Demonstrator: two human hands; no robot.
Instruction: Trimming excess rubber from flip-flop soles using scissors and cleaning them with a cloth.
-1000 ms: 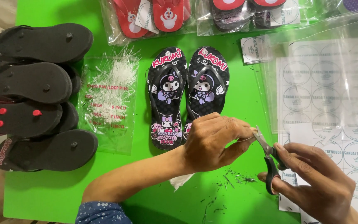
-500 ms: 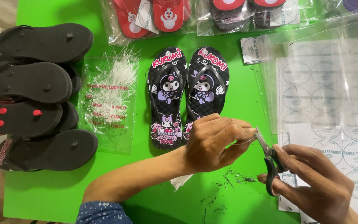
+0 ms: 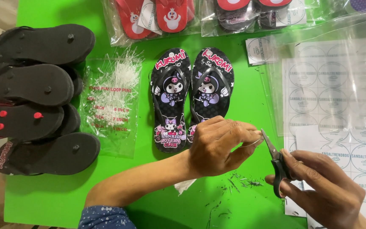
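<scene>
Left hand [image 3: 217, 146] pinching a thin clear loop pin [image 3: 250, 143] beside the black printed sandals [image 3: 191, 97] on the green counter [image 3: 149, 203], right hand [image 3: 323, 191] clamped on small scissors [image 3: 276, 163], blades apart at the strand; snippets [image 3: 238, 184] already lying below, cut not yet made.

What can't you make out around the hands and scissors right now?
Head view only:
- Thin strand at the left hand: too fine to identify.
- Scissors: handles hidden inside the right hand.
- Right sandal: heel covered by the left hand.
- Clippings on the table: too small.
</scene>
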